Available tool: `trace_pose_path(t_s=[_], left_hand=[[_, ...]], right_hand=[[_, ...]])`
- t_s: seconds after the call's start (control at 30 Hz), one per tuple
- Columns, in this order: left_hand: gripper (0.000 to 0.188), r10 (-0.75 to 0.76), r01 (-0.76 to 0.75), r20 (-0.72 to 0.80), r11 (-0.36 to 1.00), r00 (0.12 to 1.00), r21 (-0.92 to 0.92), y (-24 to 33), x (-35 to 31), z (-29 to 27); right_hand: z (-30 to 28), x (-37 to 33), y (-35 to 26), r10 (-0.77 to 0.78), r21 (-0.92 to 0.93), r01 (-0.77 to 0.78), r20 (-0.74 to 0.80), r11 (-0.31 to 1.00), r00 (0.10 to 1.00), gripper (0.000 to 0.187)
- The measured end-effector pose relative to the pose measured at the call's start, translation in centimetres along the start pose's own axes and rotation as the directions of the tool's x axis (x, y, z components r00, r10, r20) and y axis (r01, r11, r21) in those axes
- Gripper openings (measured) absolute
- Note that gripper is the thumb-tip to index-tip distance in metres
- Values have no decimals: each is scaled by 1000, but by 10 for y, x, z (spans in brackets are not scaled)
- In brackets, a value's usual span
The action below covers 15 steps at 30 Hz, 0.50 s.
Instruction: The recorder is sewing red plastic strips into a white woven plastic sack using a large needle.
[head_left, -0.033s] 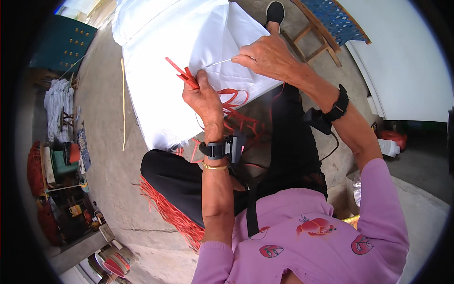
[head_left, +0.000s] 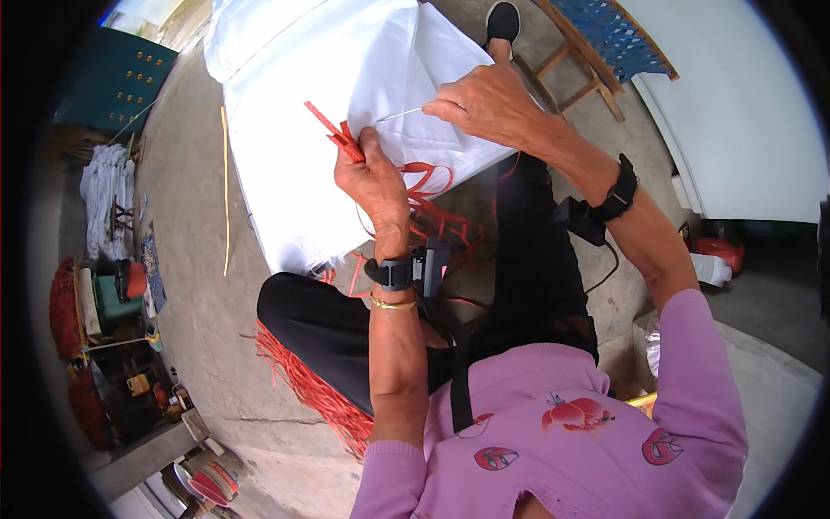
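Observation:
Several flat red strips (head_left: 342, 138) stick out from my left hand (head_left: 373, 180), which is closed on them with the thumb on top. Looser red strips (head_left: 425, 177) curl below that hand, over the edge of the white cloth (head_left: 294, 147). My right hand (head_left: 488, 102) is closed to the right of the left one, fingers pinching the end of a thin, straight, pale rod (head_left: 402, 113). The rod points left toward my left thumb; whether it is a needle or taut thread I cannot tell. Both hands are just above the white cloth.
A bundle of red strips (head_left: 303, 381) lies beside my left leg. A wooden frame (head_left: 575, 60) with blue netting stands at the far right, near a black shoe (head_left: 502, 21). A yellow stick (head_left: 226, 190) lies on the concrete floor. Shelves with clutter line the left side.
The tips of the red strips in my left hand have shifted very slightly. My right hand has stayed in place.

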<state>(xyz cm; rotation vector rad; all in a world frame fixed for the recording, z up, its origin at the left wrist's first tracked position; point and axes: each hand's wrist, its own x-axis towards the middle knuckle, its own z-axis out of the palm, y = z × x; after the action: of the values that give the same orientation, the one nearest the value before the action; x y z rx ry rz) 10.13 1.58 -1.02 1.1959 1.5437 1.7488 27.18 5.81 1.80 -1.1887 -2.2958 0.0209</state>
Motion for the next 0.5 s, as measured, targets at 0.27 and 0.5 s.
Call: trace_pose_path(t_s=[0.27,0.5], left_hand=[[23,429,-411,42,828,902,380,14,-9,10],[36,529,-610,305,700,792,371,13,-14,7]], right_hand=[[21,5,-14,184,352,-162,-31,922,982,56],[13,6,-40,405,790,-375,178,485,897,69]])
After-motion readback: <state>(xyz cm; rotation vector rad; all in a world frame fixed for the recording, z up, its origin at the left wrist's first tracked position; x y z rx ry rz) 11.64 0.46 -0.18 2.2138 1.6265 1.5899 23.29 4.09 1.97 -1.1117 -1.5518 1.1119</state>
